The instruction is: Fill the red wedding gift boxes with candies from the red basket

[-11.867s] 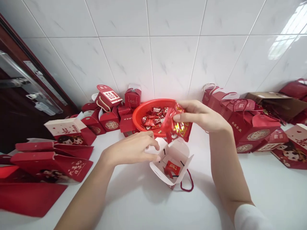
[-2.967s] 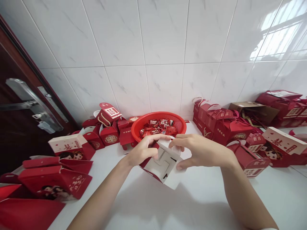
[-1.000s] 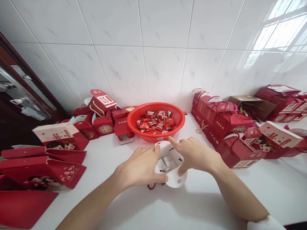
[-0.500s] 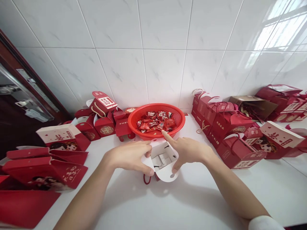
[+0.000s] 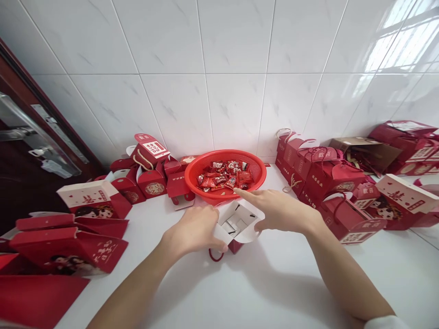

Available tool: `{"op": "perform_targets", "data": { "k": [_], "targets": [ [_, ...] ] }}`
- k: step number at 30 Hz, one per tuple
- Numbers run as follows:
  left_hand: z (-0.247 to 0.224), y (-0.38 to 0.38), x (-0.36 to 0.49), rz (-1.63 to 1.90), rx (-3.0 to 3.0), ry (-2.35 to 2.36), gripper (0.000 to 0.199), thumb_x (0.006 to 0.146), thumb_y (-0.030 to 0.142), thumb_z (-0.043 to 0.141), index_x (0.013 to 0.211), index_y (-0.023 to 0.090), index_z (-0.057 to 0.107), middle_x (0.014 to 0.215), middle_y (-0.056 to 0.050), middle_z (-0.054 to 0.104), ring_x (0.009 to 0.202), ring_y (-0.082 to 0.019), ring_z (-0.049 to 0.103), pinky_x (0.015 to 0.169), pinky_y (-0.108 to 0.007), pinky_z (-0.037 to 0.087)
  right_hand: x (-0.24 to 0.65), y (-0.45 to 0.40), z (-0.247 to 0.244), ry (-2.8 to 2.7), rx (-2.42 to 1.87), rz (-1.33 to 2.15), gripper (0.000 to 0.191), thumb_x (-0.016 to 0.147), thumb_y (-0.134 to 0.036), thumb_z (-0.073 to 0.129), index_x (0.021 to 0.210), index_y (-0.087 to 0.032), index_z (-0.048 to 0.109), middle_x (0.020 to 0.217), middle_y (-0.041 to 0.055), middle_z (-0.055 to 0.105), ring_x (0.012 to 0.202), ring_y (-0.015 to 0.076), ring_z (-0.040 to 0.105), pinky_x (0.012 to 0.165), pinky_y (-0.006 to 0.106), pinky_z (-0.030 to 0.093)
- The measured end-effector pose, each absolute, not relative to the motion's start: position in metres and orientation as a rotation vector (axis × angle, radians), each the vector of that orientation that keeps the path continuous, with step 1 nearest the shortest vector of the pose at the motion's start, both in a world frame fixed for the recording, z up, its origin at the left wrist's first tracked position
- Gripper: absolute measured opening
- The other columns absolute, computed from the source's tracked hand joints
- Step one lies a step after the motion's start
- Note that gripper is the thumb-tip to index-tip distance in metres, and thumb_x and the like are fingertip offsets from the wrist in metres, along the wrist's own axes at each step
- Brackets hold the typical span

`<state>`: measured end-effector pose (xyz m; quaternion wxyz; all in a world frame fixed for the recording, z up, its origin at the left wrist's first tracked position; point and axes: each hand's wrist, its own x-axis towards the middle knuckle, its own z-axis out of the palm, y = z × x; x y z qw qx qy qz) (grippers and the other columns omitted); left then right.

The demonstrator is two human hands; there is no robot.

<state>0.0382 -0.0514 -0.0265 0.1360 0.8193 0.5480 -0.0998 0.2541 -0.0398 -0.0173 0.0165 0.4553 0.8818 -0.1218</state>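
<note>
Centrally, a small open box (image 5: 242,219) stands on the white table (image 5: 260,292), directly in front of the person, mouth up and tilted slightly toward the viewer. White inner walls show, with folded base panels and dark marks that look like cord ends. One red cord handle (image 5: 215,258) loops out at the near left, clear of the opening.

Left hand (image 5: 197,228): closed on the left flap, thumb in front, fingers behind; this likely steadies the box and keeps that flap folded outward. Right hand (image 5: 274,210): spread, thumb touching the right flap, index finger stretched toward the basket (image 5: 259,167). Whether it grips or merely presses, cannot tell. Between them, the two hands seem to hold the mouth wide.

Basket sits just behind the box, within easy reach, its wrapped sweets (image 5: 224,176) heaped inside; the low, wide rim leaves them exposed from above.

Other red boxes are set off to both sides: a cluster at left (image 5: 151,180), a row at right (image 5: 322,173) near a brown carton (image 5: 363,148). Probably placed there to leave working room in the middle.
</note>
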Motion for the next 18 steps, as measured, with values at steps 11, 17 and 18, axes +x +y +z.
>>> {"op": "perform_targets", "data": {
  "k": [11,17,18],
  "targets": [
    [-0.014,-0.059,0.032,-0.139,2.399,1.511,0.054,0.071,0.071,0.065,0.091,0.021,0.060,0.095,-0.007,0.065,0.085,-0.028,0.061,0.064,-0.032,0.037,0.277,-0.039,-0.004,2.781,1.491,-0.419,0.073,0.086,-0.035,0.067,0.153,-0.022,0.040,0.130,0.0123,0.065,0.117,0.0317,0.061,0.085,0.036,0.050],
    [-0.005,-0.026,0.012,0.248,2.307,1.449,0.053,0.090,0.070,0.041,0.090,0.022,0.064,0.094,-0.004,0.070,0.084,-0.023,0.063,0.067,-0.029,0.042,0.283,-0.008,-0.017,3.197,1.454,-0.489,0.036,0.090,-0.029,0.061,0.126,-0.021,0.065,0.106,0.0083,0.074,0.091,0.0226,0.069,0.078,0.031,0.051],
    [-0.005,-0.014,0.009,0.306,2.278,1.438,0.052,0.091,0.068,0.040,0.088,0.022,0.065,0.094,-0.003,0.071,0.084,-0.022,0.064,0.068,-0.029,0.043,0.281,0.003,-0.022,3.278,1.462,-0.550,0.030,0.090,-0.026,0.059,0.119,-0.021,0.068,0.104,0.0075,0.074,0.091,0.0214,0.069,0.079,0.031,0.051]
  ]
}}
